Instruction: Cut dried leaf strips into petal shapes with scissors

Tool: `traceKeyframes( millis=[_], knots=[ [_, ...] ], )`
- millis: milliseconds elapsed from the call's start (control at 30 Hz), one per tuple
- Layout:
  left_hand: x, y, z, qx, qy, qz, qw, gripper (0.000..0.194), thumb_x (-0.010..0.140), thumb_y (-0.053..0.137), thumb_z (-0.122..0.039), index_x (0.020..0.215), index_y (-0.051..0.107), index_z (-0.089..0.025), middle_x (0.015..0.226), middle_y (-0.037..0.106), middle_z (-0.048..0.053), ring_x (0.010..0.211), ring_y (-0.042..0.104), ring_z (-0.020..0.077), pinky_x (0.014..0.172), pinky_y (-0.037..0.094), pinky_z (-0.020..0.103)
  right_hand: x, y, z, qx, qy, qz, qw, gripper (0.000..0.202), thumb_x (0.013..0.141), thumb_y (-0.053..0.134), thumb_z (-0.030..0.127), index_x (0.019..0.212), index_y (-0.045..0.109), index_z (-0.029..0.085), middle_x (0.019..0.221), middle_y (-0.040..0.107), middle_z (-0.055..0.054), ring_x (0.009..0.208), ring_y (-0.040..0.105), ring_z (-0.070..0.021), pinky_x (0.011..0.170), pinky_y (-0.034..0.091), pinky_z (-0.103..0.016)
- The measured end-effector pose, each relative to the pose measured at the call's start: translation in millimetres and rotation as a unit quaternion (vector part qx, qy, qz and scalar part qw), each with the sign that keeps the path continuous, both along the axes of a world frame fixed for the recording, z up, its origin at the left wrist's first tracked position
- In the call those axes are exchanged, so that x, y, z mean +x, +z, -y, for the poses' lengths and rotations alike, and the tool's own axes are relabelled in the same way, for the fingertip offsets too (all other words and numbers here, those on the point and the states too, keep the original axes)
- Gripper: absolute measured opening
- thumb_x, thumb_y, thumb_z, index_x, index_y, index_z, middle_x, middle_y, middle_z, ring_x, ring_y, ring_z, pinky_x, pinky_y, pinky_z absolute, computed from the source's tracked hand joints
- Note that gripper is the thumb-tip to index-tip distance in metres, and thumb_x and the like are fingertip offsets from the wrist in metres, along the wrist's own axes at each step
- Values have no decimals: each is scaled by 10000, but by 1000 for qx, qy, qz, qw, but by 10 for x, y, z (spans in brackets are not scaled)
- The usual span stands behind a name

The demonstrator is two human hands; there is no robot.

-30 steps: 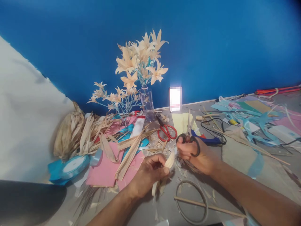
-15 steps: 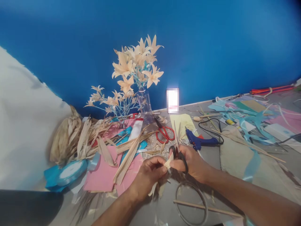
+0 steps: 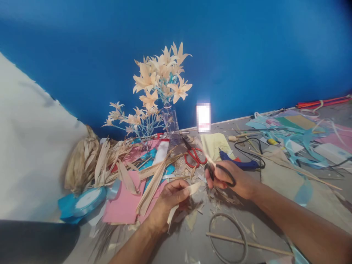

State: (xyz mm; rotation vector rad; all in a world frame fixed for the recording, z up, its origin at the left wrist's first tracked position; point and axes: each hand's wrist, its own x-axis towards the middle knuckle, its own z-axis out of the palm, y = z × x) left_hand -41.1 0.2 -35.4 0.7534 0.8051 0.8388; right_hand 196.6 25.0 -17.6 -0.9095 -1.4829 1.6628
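Between the thumb and fingers of my left hand is a pale husk piece; its tip points right, and another pale strip hangs below the palm. My right hand is closed on black-handled scissors, whose blurred blades point up and away. The two hands are apart. Under them lie husk scraps. Red-handled scissors rest just beyond, beside a yellow paper.
Cream flowers stand in a clear vase against the blue wall. Dried husks, pink sheets and a blue ribbon roll lie left. At right are a glue gun and ribbons. A metal ring sits in front.
My right hand has moved right, away from the husk piece and my left hand, with the black scissors still in it. My left hand keeps the husk piece. The view has shifted slightly.
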Motion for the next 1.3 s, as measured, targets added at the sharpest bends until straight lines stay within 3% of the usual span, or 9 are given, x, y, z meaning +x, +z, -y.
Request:
traceKeyframes(
  millis=[167,367,500,667,1033,1300],
  knots=[
    [-68,104,-21,-32,5,50,998,315,572,897,-286,665,642,-124,548,452,-50,458,315,24,459,186,176,59,4,17,28,160,101,981,767,722,591,845,846,681,93,745,697,-105,594,538,-139,535,362,-241],
    [-144,79,-66,-33,-19,53,998,296,570,868,-280,627,625,-120,500,437,-52,435,265,15,446,161,179,45,-63,29,-51,270,110,955,543,708,720,654,762,676,115,625,637,-34,515,539,-115,481,367,-207],
    [-152,69,-72,-42,-5,33,999,290,536,862,-240,647,621,-123,506,472,-47,428,263,14,438,149,184,31,-90,48,-83,287,113,948,374,690,756,487,706,651,129,593,621,-8,484,518,-97,445,344,-181],
    [-161,90,-68,-38,1,28,999,250,562,832,-216,631,610,-127,481,449,-59,427,253,18,437,152,187,35,-112,45,-92,301,120,941,278,716,721,386,662,623,132,549,604,7,439,451,-67,425,317,-161],
    [-145,85,-56,-35,16,8,999,201,558,796,-207,617,615,-141,467,459,-51,428,268,35,444,158,195,34,-8,57,-100,296,155,937,396,706,739,523,653,618,149,511,571,19,428,436,-76,427,306,-181],
    [-148,86,-65,-35,21,7,999,199,580,805,-209,623,625,-135,478,455,-55,427,280,29,441,173,184,24,-17,50,-90,283,181,938,332,748,698,427,602,580,154,498,563,26,433,444,-69,424,305,-165]
  ],
)
